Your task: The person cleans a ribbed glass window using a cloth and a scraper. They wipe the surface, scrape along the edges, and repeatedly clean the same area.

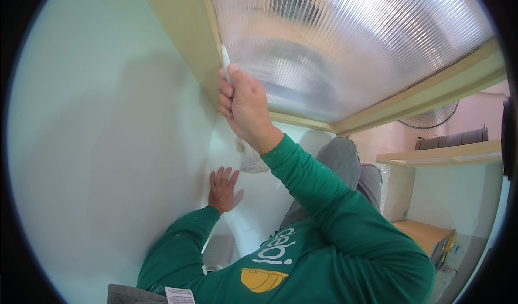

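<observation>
My right hand (247, 100) is raised and closed round a slim white tapered tool (226, 61). Its tip lies along the inner edge of a cream-coloured frame (186, 28), where the frame meets a ribbed translucent panel (324, 50). What kind of tool it is I cannot make out, since the fingers cover its lower part. Lower down, my left hand (222, 191) rests with fingers spread on a white surface (253, 190), close to the pale wall. A crumpled white cloth (252, 157) lies on that surface between my two hands.
A pale wall (108, 115) fills the left side. Below my left forearm is a grey-white ribbed object (218, 250). To the right are a wooden ledge (442, 155), a dark grey roll-like object (453, 139), a fan's wire guard (430, 116) and an orange-brown box-like surface (423, 234).
</observation>
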Tool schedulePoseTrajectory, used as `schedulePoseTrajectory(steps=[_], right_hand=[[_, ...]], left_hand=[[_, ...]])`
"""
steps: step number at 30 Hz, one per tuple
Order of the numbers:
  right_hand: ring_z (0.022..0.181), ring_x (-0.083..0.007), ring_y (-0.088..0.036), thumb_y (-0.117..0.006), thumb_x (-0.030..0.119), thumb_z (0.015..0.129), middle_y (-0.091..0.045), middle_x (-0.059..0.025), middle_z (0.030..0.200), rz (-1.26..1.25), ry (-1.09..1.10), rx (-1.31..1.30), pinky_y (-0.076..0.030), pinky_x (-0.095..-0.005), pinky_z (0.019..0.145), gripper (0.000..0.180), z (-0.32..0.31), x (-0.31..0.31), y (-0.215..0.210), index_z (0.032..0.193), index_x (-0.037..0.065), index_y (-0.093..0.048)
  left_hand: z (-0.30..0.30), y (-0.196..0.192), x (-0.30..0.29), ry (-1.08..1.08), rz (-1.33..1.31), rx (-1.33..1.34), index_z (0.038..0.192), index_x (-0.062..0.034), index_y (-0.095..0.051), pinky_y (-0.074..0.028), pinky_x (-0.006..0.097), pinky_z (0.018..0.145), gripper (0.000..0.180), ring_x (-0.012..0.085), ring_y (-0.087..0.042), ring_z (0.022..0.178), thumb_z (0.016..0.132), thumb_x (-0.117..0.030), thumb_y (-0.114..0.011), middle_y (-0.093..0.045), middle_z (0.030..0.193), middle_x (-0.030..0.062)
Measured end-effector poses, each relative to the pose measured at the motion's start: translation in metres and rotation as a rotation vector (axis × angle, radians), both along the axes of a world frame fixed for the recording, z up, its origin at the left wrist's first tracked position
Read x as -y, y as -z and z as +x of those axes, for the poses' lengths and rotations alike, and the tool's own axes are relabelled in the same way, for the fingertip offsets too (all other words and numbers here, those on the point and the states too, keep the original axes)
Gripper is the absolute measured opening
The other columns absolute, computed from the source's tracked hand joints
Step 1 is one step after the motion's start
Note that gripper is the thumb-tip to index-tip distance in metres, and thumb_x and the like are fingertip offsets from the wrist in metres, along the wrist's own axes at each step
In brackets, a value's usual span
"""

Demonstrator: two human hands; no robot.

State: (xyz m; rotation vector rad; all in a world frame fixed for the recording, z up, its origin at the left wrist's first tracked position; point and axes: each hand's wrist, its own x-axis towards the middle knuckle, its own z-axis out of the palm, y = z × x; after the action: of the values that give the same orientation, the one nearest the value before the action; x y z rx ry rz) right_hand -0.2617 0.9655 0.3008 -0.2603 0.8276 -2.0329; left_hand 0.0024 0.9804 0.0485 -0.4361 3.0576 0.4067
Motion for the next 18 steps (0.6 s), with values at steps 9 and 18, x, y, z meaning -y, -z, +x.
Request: schedulePoseTrajectory(steps=[9,18], right_hand=[[0.060,-0.0070,-0.035,-0.053,0.039,0.110,-0.042,0.0050,0.076,-0.006,0.033,0.057,-0.029,-0.0236,0.052,0.030,0.008,0.001,0.008,0.107,0.009,-0.057],[0.059,-0.0064,-0.036,-0.052,0.042,0.110,-0.043,0.0048,0.077,0.034,0.112,-0.033,-0.029,-0.0246,0.050,0.031,0.016,0.010,0.005,0.106,0.011,-0.056]], left_hand=[[-0.001,-0.002,0.001,-0.001,0.019,0.021,0.154,-0.0108,-0.045,-0.015,0.065,0.124,0.078,0.0422,-0.027,0.150,0.089,-0.046,-0.069,-0.038,0.157,0.0179],[0.000,0.000,0.001,0.017,0.010,0.027,0.154,-0.0067,-0.044,-0.013,0.065,0.123,0.076,0.0451,-0.024,0.148,0.092,-0.047,-0.064,-0.035,0.155,0.0206]])
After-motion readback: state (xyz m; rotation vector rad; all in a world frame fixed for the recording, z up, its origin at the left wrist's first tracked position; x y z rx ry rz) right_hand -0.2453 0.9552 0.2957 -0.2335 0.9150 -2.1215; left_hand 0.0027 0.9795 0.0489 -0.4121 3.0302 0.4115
